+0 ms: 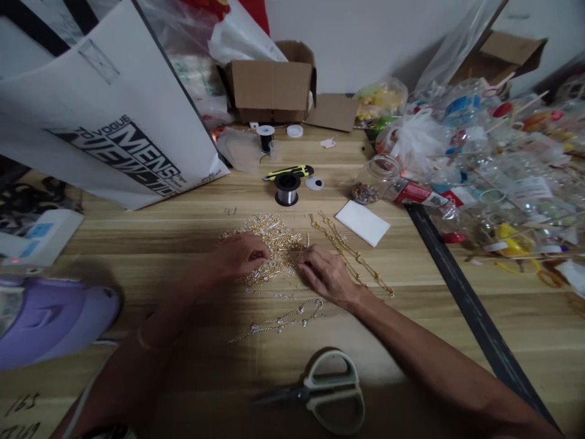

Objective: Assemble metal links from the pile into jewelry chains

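A pile of small gold, silver and clear beads (276, 241) lies on the wooden table between my hands. My left hand (240, 256) is at the pile's left side, its fingers pinched together; what they hold is too small to make out. At the right edge of the pile, my right hand (326, 274) has curled, closed fingers, their contents hidden. A short pale beaded strand (308, 239) shows just beyond its fingertips. Gold chains (351, 253) lie right of that hand. Nearer to me are a silver chain (286, 318) and a shorter chain (269, 294).
Scissors (336, 390) lie at the front. Beyond the beads are a wire spool (287, 190), a yellow cutter (290, 173), a bead jar (377, 180) and a white folded sheet (363, 222). A purple appliance (55, 320) stands left; plastic bottles (516, 177) crowd the right.
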`<action>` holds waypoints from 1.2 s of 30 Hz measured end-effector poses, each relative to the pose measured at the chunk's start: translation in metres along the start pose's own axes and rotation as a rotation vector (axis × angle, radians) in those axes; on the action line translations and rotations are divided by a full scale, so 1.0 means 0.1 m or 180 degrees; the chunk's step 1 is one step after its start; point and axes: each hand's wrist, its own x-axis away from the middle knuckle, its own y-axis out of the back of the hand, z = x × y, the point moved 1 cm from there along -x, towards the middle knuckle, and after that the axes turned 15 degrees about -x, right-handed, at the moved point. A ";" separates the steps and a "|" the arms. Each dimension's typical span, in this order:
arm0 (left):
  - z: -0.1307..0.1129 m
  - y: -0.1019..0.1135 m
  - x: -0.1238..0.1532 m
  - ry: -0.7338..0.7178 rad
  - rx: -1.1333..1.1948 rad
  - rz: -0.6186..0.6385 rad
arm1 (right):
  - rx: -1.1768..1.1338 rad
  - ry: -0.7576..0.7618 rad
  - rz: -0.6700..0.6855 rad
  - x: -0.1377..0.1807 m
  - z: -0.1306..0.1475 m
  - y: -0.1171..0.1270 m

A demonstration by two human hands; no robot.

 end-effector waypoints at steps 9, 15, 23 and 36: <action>-0.05 -0.01 -0.03 -0.0240 -0.0111 0.0149 | 0.0037 0.0033 -0.0013 0.00 0.00 0.00; -0.06 -0.03 -0.02 -0.0117 -0.0408 0.0107 | 0.0021 0.0000 0.0012 -0.01 0.01 0.00; -0.12 0.00 -0.04 -0.0232 -0.0645 -0.0021 | 0.0038 0.0029 0.0004 0.00 0.00 0.00; -0.15 -0.02 -0.04 -0.0370 -0.0832 -0.0063 | 0.0035 0.0053 0.0016 0.00 -0.01 -0.01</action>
